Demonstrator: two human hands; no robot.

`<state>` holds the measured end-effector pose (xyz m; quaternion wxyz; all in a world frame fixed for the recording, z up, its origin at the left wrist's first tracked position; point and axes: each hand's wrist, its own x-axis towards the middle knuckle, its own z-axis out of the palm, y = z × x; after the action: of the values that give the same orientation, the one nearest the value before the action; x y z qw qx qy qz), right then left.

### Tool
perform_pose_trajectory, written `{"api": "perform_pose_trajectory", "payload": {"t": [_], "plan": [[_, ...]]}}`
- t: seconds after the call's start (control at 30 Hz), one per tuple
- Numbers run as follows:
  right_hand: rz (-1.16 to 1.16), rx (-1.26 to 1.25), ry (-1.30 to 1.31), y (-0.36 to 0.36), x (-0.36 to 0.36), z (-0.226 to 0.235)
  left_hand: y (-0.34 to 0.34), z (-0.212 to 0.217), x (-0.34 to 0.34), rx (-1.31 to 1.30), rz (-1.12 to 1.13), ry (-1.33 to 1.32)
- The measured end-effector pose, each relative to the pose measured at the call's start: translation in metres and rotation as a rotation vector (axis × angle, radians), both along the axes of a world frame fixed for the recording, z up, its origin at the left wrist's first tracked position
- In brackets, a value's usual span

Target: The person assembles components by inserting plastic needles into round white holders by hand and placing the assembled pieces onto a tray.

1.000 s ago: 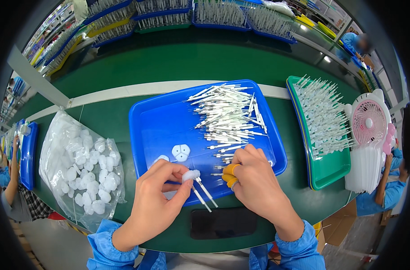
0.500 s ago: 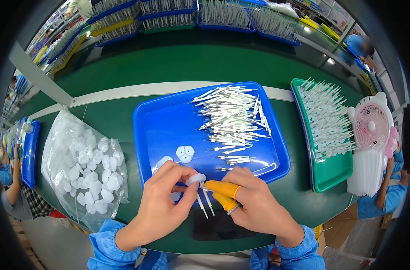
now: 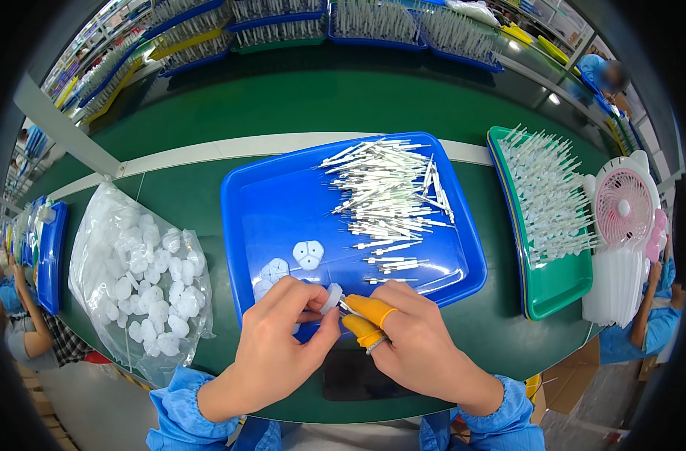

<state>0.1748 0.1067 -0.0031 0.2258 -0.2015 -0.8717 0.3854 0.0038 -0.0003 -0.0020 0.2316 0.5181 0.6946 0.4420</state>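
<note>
Over the near edge of a blue tray [image 3: 240, 225], my left hand [image 3: 275, 346] pinches a small white plastic disc [image 3: 331, 298] between thumb and fingers, edge-on. My right hand [image 3: 426, 349], with yellow finger cots [image 3: 369, 310] on two fingers, is closed at the disc's right side. A thin white-and-metal rod [image 3: 344, 306] shows between the cots and the disc; most of it is hidden by the fingers. In the tray lie a three-lobed white piece [image 3: 308, 255] with small holes, more such pieces [image 3: 274, 270] beside my left hand, and a pile of white rods [image 3: 384, 192] with metal ends.
On the left lies a clear plastic bag [image 3: 151, 286] of white pieces. To the right stand a green tray [image 3: 557, 299] of upright rod assemblies and a pink-and-white fan [image 3: 623, 203]. A dark flat object [image 3: 369, 378] lies beneath my hands. Filled trays [image 3: 377, 30] line the back.
The disc has turned in my left hand, and the two white rods that hung below it no longer show. My right hand has moved slightly left and closer to the disc.
</note>
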Motion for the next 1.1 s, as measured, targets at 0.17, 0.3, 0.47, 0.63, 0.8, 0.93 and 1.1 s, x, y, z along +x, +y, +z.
{"api": "perform_pose_trajectory", "payload": {"t": [0.17, 0.3, 0.47, 0.63, 0.8, 0.93, 1.1], "plan": [[-0.024, -0.053, -0.012, -0.001, 0.0, 0.003, 0.001, -0.002, 0.002, 0.027, -0.002, 0.032], [-0.025, -0.028, 0.013, -0.002, 0.0, 0.001, 0.001, -0.002, 0.001, 0.014, -0.006, 0.038], [0.04, -0.035, -0.02, -0.001, 0.003, -0.001, -0.001, -0.001, 0.001, 0.025, -0.008, 0.093], [-0.021, -0.028, 0.051, -0.004, 0.002, 0.001, 0.001, 0.002, 0.0, 0.082, -0.014, 0.033], [-0.053, -0.105, 0.088, -0.009, 0.001, 0.003, 0.0, 0.007, -0.001, 0.06, -0.031, -0.005], [-0.088, -0.154, 0.123, -0.01, -0.001, 0.003, -0.002, 0.004, -0.001, 0.121, -0.053, 0.066], [-0.075, -0.091, 0.141, -0.012, -0.003, -0.003, -0.006, 0.003, 0.008, 0.065, -0.038, 0.163]]}}
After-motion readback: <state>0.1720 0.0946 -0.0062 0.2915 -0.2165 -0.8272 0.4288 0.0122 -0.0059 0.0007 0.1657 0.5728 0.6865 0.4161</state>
